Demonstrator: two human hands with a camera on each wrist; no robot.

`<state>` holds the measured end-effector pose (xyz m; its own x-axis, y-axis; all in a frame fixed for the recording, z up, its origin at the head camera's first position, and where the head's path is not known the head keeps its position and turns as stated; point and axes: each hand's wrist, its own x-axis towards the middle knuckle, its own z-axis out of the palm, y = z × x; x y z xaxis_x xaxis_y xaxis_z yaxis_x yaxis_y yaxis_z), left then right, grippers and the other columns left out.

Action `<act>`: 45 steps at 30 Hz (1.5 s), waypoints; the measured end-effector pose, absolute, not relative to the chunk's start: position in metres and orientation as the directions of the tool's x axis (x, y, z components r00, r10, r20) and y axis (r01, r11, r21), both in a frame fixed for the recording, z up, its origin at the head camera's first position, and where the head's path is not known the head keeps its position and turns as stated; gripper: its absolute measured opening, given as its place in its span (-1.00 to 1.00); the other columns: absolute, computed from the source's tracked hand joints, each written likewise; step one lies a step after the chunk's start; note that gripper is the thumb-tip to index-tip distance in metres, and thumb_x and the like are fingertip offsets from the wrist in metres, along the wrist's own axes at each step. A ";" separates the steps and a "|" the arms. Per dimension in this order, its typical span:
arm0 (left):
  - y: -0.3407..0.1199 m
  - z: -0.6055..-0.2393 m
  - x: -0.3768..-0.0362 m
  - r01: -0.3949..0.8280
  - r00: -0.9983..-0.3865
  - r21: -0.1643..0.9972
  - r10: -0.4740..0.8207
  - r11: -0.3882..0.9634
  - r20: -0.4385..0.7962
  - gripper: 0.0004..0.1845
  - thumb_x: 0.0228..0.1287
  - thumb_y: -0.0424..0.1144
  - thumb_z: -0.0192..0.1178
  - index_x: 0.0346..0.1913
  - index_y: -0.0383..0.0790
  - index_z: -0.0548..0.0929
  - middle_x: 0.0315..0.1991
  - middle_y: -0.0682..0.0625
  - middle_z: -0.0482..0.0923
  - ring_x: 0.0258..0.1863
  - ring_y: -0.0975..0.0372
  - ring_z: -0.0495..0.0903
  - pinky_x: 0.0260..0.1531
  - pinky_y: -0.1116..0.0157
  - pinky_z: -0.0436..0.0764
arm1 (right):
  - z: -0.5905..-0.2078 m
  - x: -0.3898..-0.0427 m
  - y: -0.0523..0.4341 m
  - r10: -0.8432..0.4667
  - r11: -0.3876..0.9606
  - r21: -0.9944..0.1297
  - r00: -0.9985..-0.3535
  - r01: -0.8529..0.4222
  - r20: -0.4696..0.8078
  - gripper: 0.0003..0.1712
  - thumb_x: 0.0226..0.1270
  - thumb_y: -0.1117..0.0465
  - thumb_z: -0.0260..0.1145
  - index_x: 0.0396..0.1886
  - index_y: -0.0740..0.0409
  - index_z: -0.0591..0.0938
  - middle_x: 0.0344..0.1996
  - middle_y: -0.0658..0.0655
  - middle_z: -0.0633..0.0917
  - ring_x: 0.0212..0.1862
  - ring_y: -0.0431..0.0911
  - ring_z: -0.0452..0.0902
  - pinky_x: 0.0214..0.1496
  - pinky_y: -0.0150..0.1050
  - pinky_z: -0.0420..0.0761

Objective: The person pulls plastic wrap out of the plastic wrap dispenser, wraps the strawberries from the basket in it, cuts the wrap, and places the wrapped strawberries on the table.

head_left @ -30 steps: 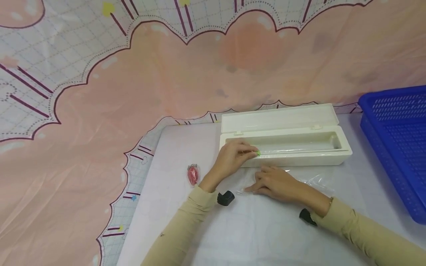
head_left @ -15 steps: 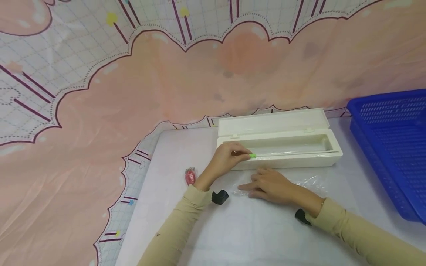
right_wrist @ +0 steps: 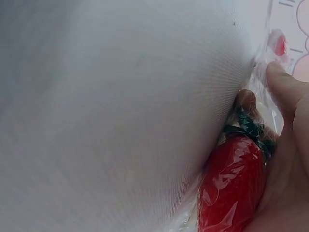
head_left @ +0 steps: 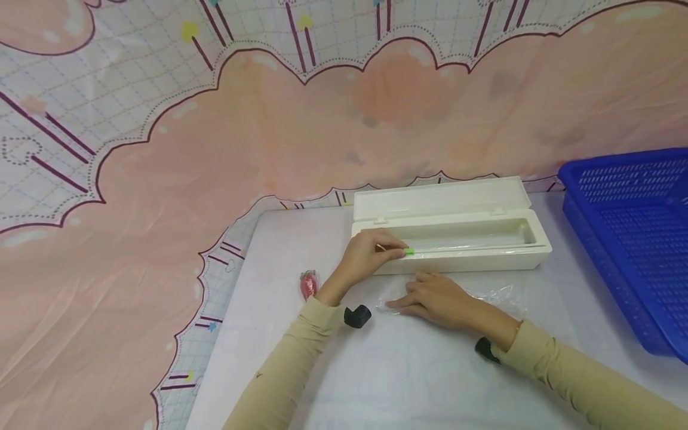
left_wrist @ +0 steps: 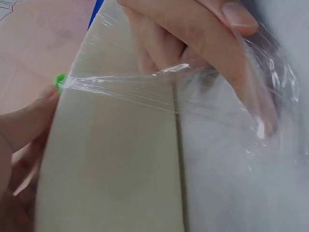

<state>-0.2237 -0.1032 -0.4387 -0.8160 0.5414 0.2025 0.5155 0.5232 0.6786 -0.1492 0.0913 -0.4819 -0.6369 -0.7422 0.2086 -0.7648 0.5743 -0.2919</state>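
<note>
A white cling-film box point(head_left: 457, 258) lies open on the table, its lid point(head_left: 438, 200) tipped back. My left hand point(head_left: 395, 251) pinches the small green slider point(head_left: 409, 251) on the box's front rail, and a fingertip touches the slider point(left_wrist: 60, 81) in the left wrist view. A strip of clear film point(left_wrist: 145, 84) runs from the slider to my right hand point(head_left: 408, 301). That hand lies flat on the film point(head_left: 500, 294) just in front of the box. Under it sits a red strawberry point(right_wrist: 234, 183) covered in film, with the thumb point(right_wrist: 287, 87) beside it.
A second red item wrapped in film point(head_left: 309, 284) lies left of my left wrist. A blue slotted basket point(head_left: 629, 227) stands at the right edge of the white table point(head_left: 419, 382). A pink and checked cloth hangs behind the table and to its left.
My left hand and the green slider have edged slightly left along the box. The right hand stays on the film. The head view has shifted a little.
</note>
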 end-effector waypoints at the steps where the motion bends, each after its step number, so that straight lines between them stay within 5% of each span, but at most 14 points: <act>1: -0.103 -0.439 -0.223 0.521 -0.817 0.666 0.538 0.534 0.208 -0.86 0.21 -0.19 0.40 -0.18 -0.10 0.83 -0.24 0.07 0.73 -0.35 0.35 0.61 -0.32 0.50 0.57 | -0.482 -0.149 0.092 -0.743 0.574 -0.294 -0.637 -0.765 0.205 -0.70 0.43 0.01 0.24 0.08 -0.34 0.71 -0.55 -0.20 0.47 -0.41 -0.29 0.16 -0.32 -0.39 0.25; 13: -0.088 -0.445 -0.217 0.573 -0.810 0.582 0.508 0.576 0.294 -0.88 0.16 -0.11 0.41 -0.27 -0.01 0.85 -0.22 0.16 0.73 -0.41 0.39 0.54 -0.49 0.50 0.40 | -0.482 -0.144 0.098 -0.738 0.575 -0.303 -0.642 -0.760 0.208 -0.70 0.41 0.01 0.26 0.08 -0.35 0.71 -0.57 -0.21 0.46 -0.41 -0.29 0.16 -0.33 -0.41 0.25; 22: -0.079 -0.452 -0.215 0.652 -0.758 0.526 0.483 0.546 0.438 -0.88 0.08 -0.10 0.46 -0.33 -0.02 0.86 -0.41 0.18 0.71 -0.53 0.41 0.41 -0.55 0.52 0.32 | -0.482 -0.145 0.101 -0.727 0.595 -0.300 -0.659 -0.745 0.193 -0.69 0.42 0.01 0.25 0.09 -0.37 0.70 -0.55 -0.20 0.46 -0.38 -0.28 0.21 -0.30 -0.38 0.32; 27: -0.069 -0.450 -0.216 0.710 -0.703 0.467 0.489 0.526 0.517 -0.90 0.02 -0.09 0.49 -0.38 0.01 0.86 -0.44 0.21 0.74 -0.52 0.43 0.51 -0.23 0.40 0.45 | -0.479 -0.145 0.105 -0.727 0.595 -0.285 -0.655 -0.751 0.207 -0.69 0.41 0.02 0.26 0.08 -0.36 0.71 -0.54 -0.20 0.48 -0.36 -0.26 0.25 -0.29 -0.35 0.35; 30: -0.054 -0.447 -0.215 0.756 -0.654 0.443 0.526 0.482 0.543 -0.91 0.04 -0.12 0.48 -0.38 -0.01 0.86 -0.43 0.18 0.75 -0.45 0.41 0.60 -0.18 0.43 0.47 | -0.479 -0.145 0.106 -0.729 0.582 -0.288 -0.645 -0.760 0.230 -0.70 0.42 0.03 0.25 0.07 -0.32 0.72 -0.38 -0.14 0.64 -0.20 -0.19 0.44 -0.11 -0.24 0.50; 35: -0.028 -0.441 -0.216 0.744 -0.664 0.487 0.586 0.457 0.465 -0.88 0.09 -0.10 0.45 -0.34 -0.03 0.86 -0.37 0.17 0.76 -0.37 0.35 0.60 -0.31 0.54 0.42 | -0.482 -0.149 0.104 -0.727 0.558 -0.306 -0.633 -0.771 0.267 -0.71 0.41 0.05 0.25 0.05 -0.30 0.74 -0.25 -0.06 0.71 0.10 -0.04 0.52 0.23 0.04 0.47; 39: -0.021 -0.434 -0.219 0.662 -0.727 0.566 0.604 0.491 0.326 -0.85 0.08 -0.11 0.46 -0.31 -0.06 0.85 -0.35 0.14 0.76 -0.39 0.37 0.55 -0.38 0.56 0.42 | -0.484 -0.151 0.103 -0.732 0.555 -0.311 -0.631 -0.772 0.259 -0.73 0.41 0.04 0.25 0.01 -0.34 0.75 -0.49 -0.16 0.55 -0.15 -0.15 0.46 0.10 -0.04 0.48; 45: -0.014 -0.426 -0.224 0.629 -0.729 0.586 0.648 0.510 0.219 -0.84 0.15 -0.12 0.42 -0.26 -0.08 0.85 -0.35 0.15 0.73 -0.45 0.46 0.53 -0.44 0.56 0.45 | -0.487 -0.153 0.103 -0.733 0.565 -0.304 -0.636 -0.767 0.240 -0.81 0.35 0.09 0.29 -0.18 -0.27 0.79 -0.38 -0.16 0.61 -0.13 -0.12 0.46 -0.03 -0.10 0.49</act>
